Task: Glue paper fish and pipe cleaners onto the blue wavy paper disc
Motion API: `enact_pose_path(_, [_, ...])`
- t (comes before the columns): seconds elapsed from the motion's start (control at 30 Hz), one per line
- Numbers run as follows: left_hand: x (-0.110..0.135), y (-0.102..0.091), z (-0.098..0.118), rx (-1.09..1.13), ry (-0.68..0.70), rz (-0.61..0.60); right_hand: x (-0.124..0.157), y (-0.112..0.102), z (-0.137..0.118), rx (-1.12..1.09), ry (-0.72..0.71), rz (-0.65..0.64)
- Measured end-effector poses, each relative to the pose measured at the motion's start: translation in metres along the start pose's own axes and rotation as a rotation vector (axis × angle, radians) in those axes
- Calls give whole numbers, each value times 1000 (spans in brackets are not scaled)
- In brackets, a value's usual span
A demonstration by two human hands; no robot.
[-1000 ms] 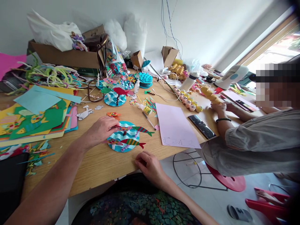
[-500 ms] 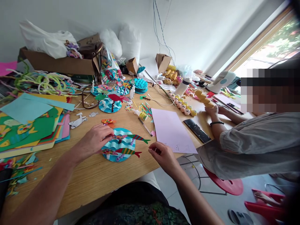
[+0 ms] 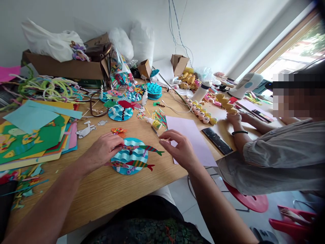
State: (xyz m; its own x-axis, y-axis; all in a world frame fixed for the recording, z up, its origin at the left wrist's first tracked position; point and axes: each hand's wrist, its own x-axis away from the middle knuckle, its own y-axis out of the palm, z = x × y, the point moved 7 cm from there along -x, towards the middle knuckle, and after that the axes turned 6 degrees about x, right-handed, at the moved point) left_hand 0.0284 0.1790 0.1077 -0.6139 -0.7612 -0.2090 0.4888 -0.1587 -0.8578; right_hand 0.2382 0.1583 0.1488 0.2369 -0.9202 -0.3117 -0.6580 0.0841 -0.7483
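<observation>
A round blue paper plate with wavy pale-blue strips lies on the table in front of me. An upper paper fish with a green striped tail lies across it, reaching past its right edge. My left hand has its fingertips closed on the head end of this fish. Below is a second paper fish with a red striped tail. My right hand hovers right of the plate, thumb and fingers apart, over a pen that it partly hides. A small orange paper fish sits behind the plate.
A lilac sheet and a black phone lie to the right, near a co-worker's hands. Glue bottle and finished blue plate stand behind. Coloured paper and scraps cover the left.
My right hand has moved up and away from the plate, toward the pen, and its thumb and fingers have parted. The left hand stays at the upper fish.
</observation>
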Motion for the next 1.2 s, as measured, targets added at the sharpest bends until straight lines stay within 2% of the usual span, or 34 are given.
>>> enact_pose_path(0.1, [-1,1,-1,13,1,-8,-14,16,-38,134,-196,-165])
enact_pose_path(0.2, [-2,2,-2,13,-8,0,-23,45,-58,384,-316,-328])
enact_pose_path(0.3, [-2,2,-2,12,-14,10,-30,66,-64,551,-356,-389])
enact_pose_path(0.47, [-2,2,-3,26,-19,-4,-35,83,-63,648,-360,-429])
enact_pose_path(0.67, [-1,1,-5,69,-59,-24,-34,89,-60,682,-366,-429])
enact_pose_path(1.2, [-2,-3,-5,60,-25,-37,-35,86,-61,693,-342,-423])
